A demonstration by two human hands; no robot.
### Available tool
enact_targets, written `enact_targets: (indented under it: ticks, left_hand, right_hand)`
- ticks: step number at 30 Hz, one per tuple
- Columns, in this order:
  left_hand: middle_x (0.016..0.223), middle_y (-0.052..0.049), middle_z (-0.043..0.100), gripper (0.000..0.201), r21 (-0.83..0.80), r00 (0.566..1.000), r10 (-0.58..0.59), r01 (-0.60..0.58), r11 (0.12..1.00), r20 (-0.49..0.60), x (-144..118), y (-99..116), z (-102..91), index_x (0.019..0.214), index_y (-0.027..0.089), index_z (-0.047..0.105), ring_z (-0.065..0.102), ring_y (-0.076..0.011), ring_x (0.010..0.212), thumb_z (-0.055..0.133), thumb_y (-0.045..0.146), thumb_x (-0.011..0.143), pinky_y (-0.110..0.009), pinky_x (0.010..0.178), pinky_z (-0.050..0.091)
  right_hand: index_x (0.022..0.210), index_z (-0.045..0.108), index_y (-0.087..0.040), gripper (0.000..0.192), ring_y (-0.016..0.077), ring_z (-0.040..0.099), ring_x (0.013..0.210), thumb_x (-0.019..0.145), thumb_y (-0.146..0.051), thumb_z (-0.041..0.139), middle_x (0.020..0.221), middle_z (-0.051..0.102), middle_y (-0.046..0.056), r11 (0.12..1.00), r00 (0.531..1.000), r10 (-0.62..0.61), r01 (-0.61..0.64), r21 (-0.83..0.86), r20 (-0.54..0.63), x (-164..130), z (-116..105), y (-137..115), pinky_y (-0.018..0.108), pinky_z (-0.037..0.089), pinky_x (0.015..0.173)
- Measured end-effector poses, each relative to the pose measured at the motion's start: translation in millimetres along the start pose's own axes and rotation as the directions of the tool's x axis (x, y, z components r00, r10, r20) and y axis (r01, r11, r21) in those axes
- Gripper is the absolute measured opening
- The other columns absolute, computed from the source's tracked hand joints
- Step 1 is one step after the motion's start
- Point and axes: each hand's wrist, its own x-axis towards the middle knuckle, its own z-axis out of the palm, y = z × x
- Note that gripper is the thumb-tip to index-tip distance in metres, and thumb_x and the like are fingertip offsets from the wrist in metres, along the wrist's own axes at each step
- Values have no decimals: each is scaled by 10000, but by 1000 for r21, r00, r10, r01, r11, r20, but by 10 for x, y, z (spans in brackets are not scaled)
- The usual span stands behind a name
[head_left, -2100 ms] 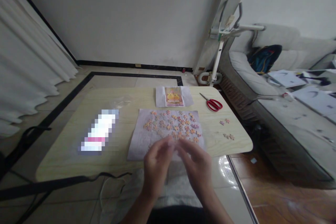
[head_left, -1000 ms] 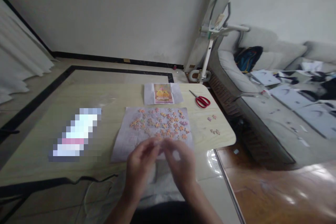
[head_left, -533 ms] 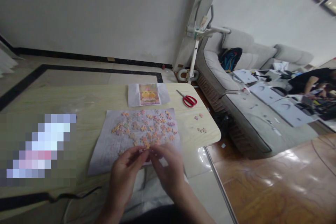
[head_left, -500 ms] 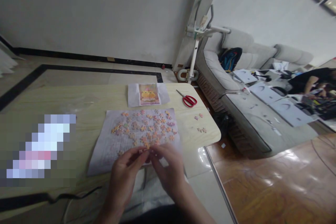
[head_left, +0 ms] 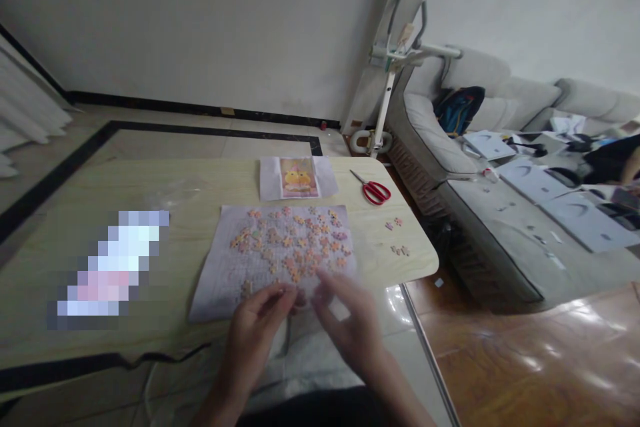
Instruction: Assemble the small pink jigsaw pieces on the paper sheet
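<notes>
A pale sheet (head_left: pixel 225 280) lies on the light wooden table (head_left: pixel 200 180), covered with several small orange and pink puzzle pieces (head_left: pixel 295 243). My left hand (head_left: pixel 257 330) and my right hand (head_left: pixel 350 323) hover side by side over the sheet's near edge, fingertips close together. The fingers are curled and blurred, so I cannot tell whether a piece is pinched between them. Behind the sheet lies a reference picture (head_left: pixel 299 178) showing yellow figures.
Red-handled scissors (head_left: pixel 374 191) lie at the back right of the table. A few loose pieces (head_left: pixel 393 223) sit near the right edge. A black cable (head_left: pixel 100 363) runs along the near edge. A grey sofa (head_left: pixel 440 140) and an exercise machine (head_left: pixel 390 80) stand to the right.
The view has swung back to the left. My hands have stayed at the sheet's near edge, and the right hand has drawn slightly away from the left.
</notes>
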Motion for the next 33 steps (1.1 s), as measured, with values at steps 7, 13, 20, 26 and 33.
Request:
enact_targets:
  ticks: [7, 13, 20, 26, 33]
  left_hand:
    - [808, -49, 749, 309, 36, 996, 79, -78, 996, -38, -55, 142, -197, 862, 163, 685, 694, -166, 755, 700, 465, 794, -240, 707, 563]
    - [787, -77, 755, 333, 76, 995, 94, -91, 993, -38, -67, 247, -238, 856, 148, 693, 705, -189, 736, 726, 464, 756, -259, 672, 578]
    - [756, -67, 748, 280, 10, 987, 117, -117, 993, -113, 20, 259, -139, 828, 138, 688, 692, -159, 679, 703, 415, 789, -232, 629, 564]
    - [760, -73, 752, 267, -30, 986, 109, -114, 993, -124, 57, 250, -56, 827, 131, 688, 710, -171, 705, 696, 395, 789, -238, 653, 572]
    - [752, -74, 752, 264, 8, 988, 104, -103, 995, -114, 46, 233, 33, 799, 130, 699, 706, -178, 686, 700, 393, 771, -248, 656, 565]
  right_hand:
    - [1018, 717, -158, 190, 148, 607, 680, 870, -210, 611, 797, 660, 40, 927, 984, 168, -180, -328, -65, 305, -624, 527, 275, 504, 661]
    - [1071, 731, -174, 249, 169, 616, 709, 877, -265, 602, 900, 659, 64, 841, 962, 267, -202, -501, 60, 540, -606, 854, 292, 490, 668]
    - [918, 754, -201, 182, 204, 616, 750, 862, -316, 624, 867, 627, 68, 841, 964, 259, -191, -506, 67, 593, -472, 982, 338, 480, 718]
    - [751, 668, -193, 113, 167, 590, 667, 808, -291, 664, 863, 660, 54, 892, 972, 233, -203, -404, 26, 583, -505, 926, 314, 481, 661]
    - [763, 623, -199, 177, 148, 603, 627, 804, -350, 707, 700, 662, 10, 922, 927, 369, -374, 105, 59, 365, -134, 245, 265, 492, 584]
